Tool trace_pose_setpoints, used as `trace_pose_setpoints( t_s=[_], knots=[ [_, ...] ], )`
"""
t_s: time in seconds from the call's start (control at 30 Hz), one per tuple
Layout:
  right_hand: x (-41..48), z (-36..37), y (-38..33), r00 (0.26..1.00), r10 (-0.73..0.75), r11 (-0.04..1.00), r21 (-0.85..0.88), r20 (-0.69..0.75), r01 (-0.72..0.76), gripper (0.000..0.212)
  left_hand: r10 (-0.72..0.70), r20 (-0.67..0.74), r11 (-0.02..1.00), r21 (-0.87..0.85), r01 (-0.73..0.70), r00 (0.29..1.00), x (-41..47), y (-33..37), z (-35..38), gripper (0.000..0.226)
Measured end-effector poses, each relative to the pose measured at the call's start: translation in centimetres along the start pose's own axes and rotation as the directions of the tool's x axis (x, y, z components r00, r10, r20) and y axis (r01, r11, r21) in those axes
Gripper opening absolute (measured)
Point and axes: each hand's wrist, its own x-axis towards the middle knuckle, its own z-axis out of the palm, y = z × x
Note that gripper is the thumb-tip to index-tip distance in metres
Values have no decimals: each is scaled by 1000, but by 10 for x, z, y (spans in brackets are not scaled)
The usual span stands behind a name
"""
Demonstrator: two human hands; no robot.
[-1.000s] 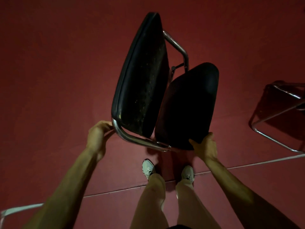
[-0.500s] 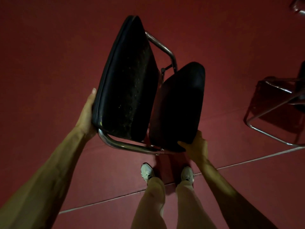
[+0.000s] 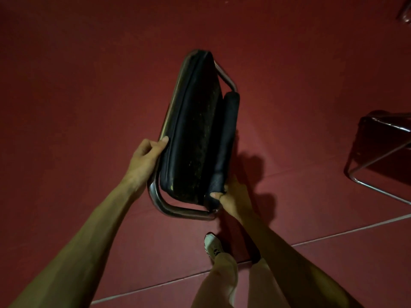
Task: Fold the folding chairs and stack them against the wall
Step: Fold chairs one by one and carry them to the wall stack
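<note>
Chair [image 3: 195,134] in both hands, held out in front of you over the red floor [image 3: 89,85], and its two black pads lie nearly flat together, only a thin gap showing between them! Your left hand [image 3: 146,156] is wrapped on the left edge, fingers curled round the chrome frame [image 3: 178,210] and thumb on the pad's rim. Your right hand [image 3: 233,196] pinches the near corner of the thinner pad on the right side, thumb on top. I read this as the very end of the folding step for this one: the pads look all but closed, and the carry comes after. No wall is in view, so the next move calls for you to squeeze the last gap shut, keep your fingers clear of the hinge where tube meets pad, then turn and find the stacking spot. Watch your near foot [image 3: 212,243], just below the frame's bend. Off to the right, well apart, a second chair [image 3: 382,147] stands unfolded on its chrome legs, so more folding waits. A pale line [image 3: 333,234] crosses the floor near you.
</note>
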Motion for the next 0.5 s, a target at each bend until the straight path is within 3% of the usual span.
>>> trace_pose_setpoints(
  t_s=[0.1, 0.23, 0.33, 0.5],
  knots=[
    [2, -2, 6, 999, 9, 997, 82, -34, -7, 112, -29, 7, 999, -20, 29, 1000, 9, 4, -2, 42],
    [5, -3, 7, 997, -4, 995, 98, -77, 11, 99, -65, 68, 997, 40, 62, 996, 13, 2, -2, 68],
    [8, 5, -3, 995, -29, 998, 60, -94, 35, 98, -11, 130, 999, 52, 4, 991, 13, 4, 4, 79],
    [25, 3, -20, 995, -72, 997, 2, -72, 72, 102, 20, 69, 998, 56, -23, 997, 25, 22, 3, 59]
  ],
)
